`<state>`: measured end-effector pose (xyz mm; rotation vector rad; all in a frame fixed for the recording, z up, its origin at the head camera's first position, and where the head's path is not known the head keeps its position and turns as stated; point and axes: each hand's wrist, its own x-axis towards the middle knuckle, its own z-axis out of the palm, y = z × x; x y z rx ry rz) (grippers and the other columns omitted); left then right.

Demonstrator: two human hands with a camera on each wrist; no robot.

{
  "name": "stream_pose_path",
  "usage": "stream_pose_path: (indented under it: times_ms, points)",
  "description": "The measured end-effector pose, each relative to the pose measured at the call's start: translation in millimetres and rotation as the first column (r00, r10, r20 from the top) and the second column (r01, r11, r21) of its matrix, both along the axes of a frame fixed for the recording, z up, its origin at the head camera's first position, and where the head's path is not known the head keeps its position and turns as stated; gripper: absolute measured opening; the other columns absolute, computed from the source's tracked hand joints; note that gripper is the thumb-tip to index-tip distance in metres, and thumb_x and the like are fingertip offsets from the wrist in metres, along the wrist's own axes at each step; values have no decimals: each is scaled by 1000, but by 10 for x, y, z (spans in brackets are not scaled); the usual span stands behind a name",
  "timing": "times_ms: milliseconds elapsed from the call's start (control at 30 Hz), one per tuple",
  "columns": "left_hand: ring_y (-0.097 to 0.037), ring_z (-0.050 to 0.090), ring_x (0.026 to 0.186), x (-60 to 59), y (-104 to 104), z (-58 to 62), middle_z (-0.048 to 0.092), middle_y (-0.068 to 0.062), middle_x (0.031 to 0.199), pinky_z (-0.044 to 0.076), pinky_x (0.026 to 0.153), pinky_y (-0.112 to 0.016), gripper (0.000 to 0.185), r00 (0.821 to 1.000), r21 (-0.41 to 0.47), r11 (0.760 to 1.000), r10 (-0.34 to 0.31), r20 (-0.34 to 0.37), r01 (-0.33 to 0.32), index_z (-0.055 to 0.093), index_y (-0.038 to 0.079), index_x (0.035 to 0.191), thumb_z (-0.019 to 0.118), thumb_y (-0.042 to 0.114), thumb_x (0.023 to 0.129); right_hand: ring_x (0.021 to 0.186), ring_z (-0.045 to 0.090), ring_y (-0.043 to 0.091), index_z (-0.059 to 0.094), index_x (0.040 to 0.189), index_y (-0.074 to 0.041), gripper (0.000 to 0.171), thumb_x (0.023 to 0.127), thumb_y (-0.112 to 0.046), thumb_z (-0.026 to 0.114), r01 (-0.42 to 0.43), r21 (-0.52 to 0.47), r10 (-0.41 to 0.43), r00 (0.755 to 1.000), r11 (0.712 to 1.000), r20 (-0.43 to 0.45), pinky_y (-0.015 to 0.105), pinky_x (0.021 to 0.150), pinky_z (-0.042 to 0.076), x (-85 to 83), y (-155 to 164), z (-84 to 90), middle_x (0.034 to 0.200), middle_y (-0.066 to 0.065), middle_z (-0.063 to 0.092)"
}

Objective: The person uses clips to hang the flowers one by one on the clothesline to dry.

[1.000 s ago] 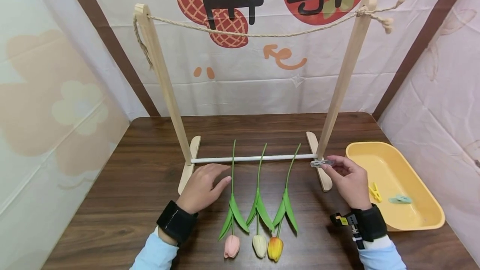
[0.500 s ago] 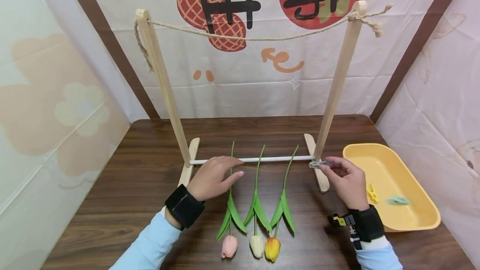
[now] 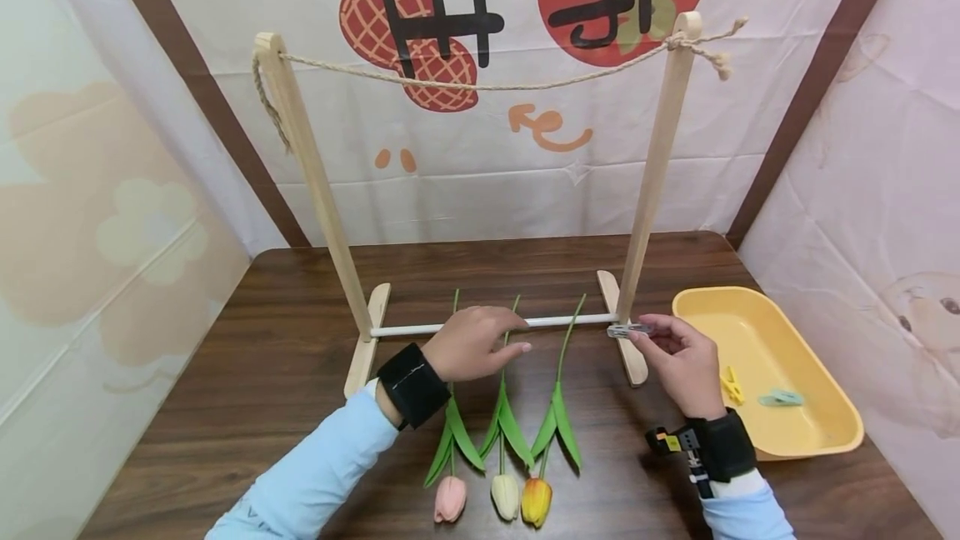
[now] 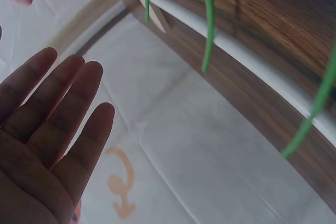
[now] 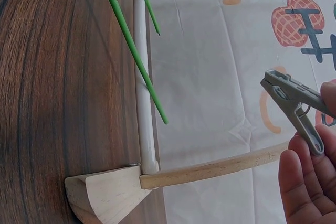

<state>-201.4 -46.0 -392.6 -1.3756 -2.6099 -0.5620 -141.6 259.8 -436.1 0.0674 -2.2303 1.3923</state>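
My right hand (image 3: 681, 361) pinches a grey clothespin (image 5: 294, 100) between thumb and fingers, near the rack's right foot. In the right wrist view the clothespin's toothed end points away from the hand. My left hand (image 3: 476, 344) is held over the stems of the tulips, fingers extended and holding nothing; the left wrist view shows its fingers (image 4: 63, 98) spread. Three artificial tulips lie side by side with blooms toward me: a pink tulip (image 3: 450, 499), a white tulip (image 3: 506, 497) and an orange-yellow tulip (image 3: 536, 502). The left hand hides part of the pink and white tulips' stems.
A wooden rack with a left post (image 3: 311, 173) and right post (image 3: 656, 165) stands behind the tulips. A sagging rope (image 3: 480, 88) joins the tops, a white rod (image 3: 570, 320) the feet. At right, a yellow tray (image 3: 832, 394) holds a yellow clothespin (image 3: 732, 386) and a green clothespin (image 3: 781, 398).
My left hand has moved right, from beside the pink tulip's stem to over the white tulip's stem. The right hand keeps its pinch on the clothespin by the right foot. The head view has shifted slightly.
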Motion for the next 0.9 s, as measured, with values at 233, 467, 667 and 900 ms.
stream_pose_path:
  times_ms: [233,467,667,900]
  points:
    - [-17,63,106,-130,284,-75,67,-5,116,49,88,-33,39,997,-93,995,-21,80,28,69,6,119,55,37,100,75,63,7,71,104,1,27,83,-12,79,6,0,-6,1000,1000,9,15,69,49,-10,-17,23,93,9,70]
    - [-12,65,94,-277,552,-193,70,0,108,51,79,-29,34,994,-212,977,-18,106,41,72,13,113,57,39,99,75,63,9,71,104,1,28,83,-14,80,6,-15,-6,1000,1000,16,16,68,50,-8,-34,41,93,11,70]
    - [-7,39,52,-432,741,-307,43,9,58,33,56,-23,32,992,-269,963,13,123,21,63,17,72,59,37,97,76,62,8,71,104,0,26,83,-12,79,-2,-18,3,999,1000,38,14,69,49,-32,-20,66,95,13,71]
    - [-9,37,47,-558,937,-347,35,9,48,33,51,-24,51,975,-375,923,153,164,-82,44,18,53,63,40,94,76,61,8,70,105,4,25,82,-3,78,12,-8,-12,998,1000,69,13,69,48,-94,-7,85,96,16,70]
